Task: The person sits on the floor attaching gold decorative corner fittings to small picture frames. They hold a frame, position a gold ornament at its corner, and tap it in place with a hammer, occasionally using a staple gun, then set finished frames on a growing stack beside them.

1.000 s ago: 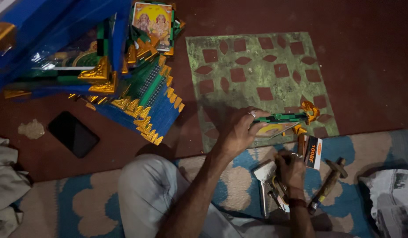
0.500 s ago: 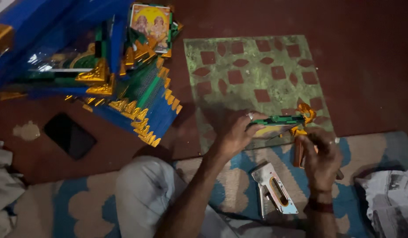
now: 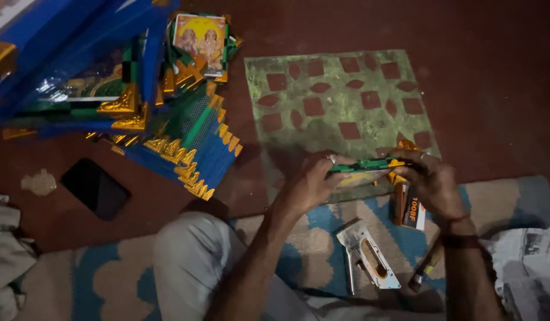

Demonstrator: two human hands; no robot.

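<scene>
Both hands now close on the green frame (image 3: pixel 363 169), left hand (image 3: pixel 310 181) at 9 o'clock, right hand (image 3: pixel 429 181), lifted from the staple gun (image 3: pixel 367 255), pinching a gold corner at 3.

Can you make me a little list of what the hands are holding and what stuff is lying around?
left hand: grips one end of the green frame
right hand: grips the other end, by a gold corner
staple gun: lies on the rug, untouched
small box: under the right hand
pile of frames: blue and green, gold corners
dark phone: on the red floor
</scene>
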